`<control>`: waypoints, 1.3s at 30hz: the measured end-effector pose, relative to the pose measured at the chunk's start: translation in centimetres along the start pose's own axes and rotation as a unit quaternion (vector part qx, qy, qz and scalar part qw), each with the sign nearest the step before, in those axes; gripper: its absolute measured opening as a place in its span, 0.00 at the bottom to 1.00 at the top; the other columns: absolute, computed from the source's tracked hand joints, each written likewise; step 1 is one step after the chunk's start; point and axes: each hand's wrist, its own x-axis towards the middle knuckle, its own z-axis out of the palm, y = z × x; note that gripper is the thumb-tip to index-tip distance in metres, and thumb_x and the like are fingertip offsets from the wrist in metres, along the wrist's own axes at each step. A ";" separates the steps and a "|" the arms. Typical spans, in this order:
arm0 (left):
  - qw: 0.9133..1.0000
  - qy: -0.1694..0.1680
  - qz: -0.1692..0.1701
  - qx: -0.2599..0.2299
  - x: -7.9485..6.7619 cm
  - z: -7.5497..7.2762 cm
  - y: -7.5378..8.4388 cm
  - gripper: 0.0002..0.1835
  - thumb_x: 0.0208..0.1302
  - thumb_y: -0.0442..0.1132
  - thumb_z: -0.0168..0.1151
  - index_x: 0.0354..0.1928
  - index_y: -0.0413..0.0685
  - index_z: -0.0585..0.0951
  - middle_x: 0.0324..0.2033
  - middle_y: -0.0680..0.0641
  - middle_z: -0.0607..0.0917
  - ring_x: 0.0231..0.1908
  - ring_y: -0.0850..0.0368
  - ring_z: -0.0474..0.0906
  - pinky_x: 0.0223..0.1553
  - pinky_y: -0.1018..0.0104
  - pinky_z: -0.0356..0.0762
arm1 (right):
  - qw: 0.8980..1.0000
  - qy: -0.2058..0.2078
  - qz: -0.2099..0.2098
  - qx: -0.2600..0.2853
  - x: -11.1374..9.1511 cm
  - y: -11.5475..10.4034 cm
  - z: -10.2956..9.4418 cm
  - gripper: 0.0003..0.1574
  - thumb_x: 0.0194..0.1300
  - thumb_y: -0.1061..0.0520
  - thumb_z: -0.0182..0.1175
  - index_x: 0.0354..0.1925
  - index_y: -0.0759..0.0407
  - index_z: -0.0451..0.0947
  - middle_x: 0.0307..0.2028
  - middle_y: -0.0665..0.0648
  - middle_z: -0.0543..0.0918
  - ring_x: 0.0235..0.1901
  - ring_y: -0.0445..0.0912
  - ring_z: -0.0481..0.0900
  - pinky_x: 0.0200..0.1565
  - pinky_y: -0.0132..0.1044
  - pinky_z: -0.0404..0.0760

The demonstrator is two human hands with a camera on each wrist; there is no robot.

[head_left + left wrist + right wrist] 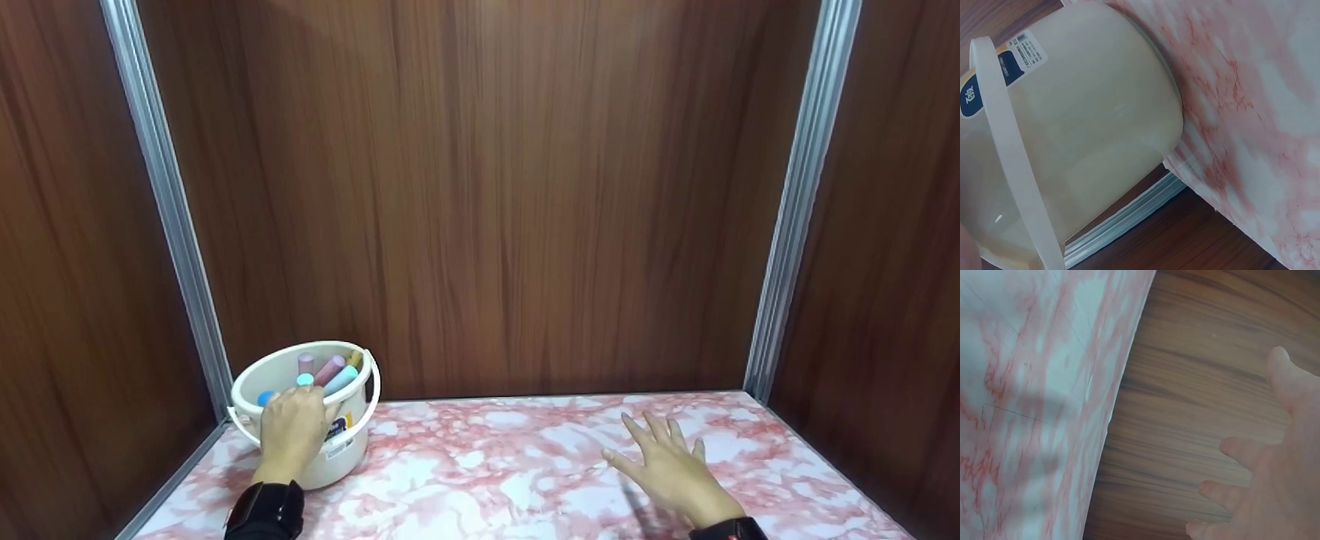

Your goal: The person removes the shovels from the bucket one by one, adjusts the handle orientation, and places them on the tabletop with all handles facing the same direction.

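The table (pixel 480 465) has a glossy pink, red and white marbled top, and its far edge meets a brown wood-grain back wall (pixel 480 202). A left wall (pixel 67 262) and a right wall (pixel 892 247) in the same dark brown stand to either side, so the surface sits in a three-sided booth. A ribbed silver left post (pixel 161 172) and right post (pixel 802 202) run up the two far corners, and a thin metal strip (pixel 176 472) follows the left edge of the table. Light falls in soft pale patches on the top, and in the right wrist view finger shadows darken it.

The white bucket (pixel 337 465) is at the far left of the table, near the left corner. Its rim looks tipped; whether its base rests flat I cannot tell. Its handle (pixel 376 394) hangs across the near side, by a dark blue label (pixel 337 427). Inside lie several cylinders (pixel 341 380) in light blue, blue, pink, purple and yellow.

The left hand (pixel 294 424) grips the bucket's near rim, its fingers curled over the edge. The right hand (pixel 671 469) is well apart from it, above the right part of the table, fingers spread wide, holding nothing. Each wrist wears a black band (pixel 268 504).
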 end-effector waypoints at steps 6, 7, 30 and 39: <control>1.000 -0.001 -0.013 0.002 -0.1 -0.5 0.4 0.22 0.52 0.47 0.80 0.20 0.37 0.79 0.19 0.39 0.83 0.22 0.37 0.82 0.27 0.46 0.71 | 1.000 0.001 -0.003 0.011 -0.1 -0.2 0.1 0.56 0.74 0.23 0.51 0.82 0.58 0.61 0.81 0.76 0.51 0.78 0.80 0.40 0.66 0.86 0.33; 1.000 -0.003 -0.014 0.003 -0.2 -0.5 0.5 0.23 0.52 0.48 0.80 0.20 0.37 0.79 0.19 0.39 0.83 0.22 0.37 0.81 0.26 0.46 0.71 | 1.000 0.000 -0.004 0.010 -0.1 -0.2 0.1 0.56 0.74 0.23 0.51 0.82 0.58 0.61 0.81 0.76 0.51 0.78 0.80 0.40 0.66 0.86 0.33; 0.999 0.040 0.029 -0.011 -1.3 -2.6 4.1 0.21 0.45 0.46 0.81 0.18 0.41 0.78 0.17 0.43 0.82 0.18 0.44 0.77 0.22 0.53 0.67 | 1.000 -0.005 -0.006 0.003 0.1 -0.3 0.0 0.57 0.73 0.21 0.49 0.82 0.58 0.61 0.81 0.76 0.50 0.78 0.81 0.40 0.66 0.85 0.34; 0.995 0.078 0.055 -0.028 -1.6 -3.1 6.4 0.22 0.40 0.47 0.80 0.16 0.45 0.74 0.15 0.46 0.79 0.17 0.46 0.75 0.22 0.54 0.66 | 1.000 -0.003 -0.008 0.012 0.1 -0.1 -0.2 0.57 0.73 0.22 0.51 0.81 0.59 0.62 0.81 0.77 0.51 0.78 0.81 0.40 0.66 0.86 0.34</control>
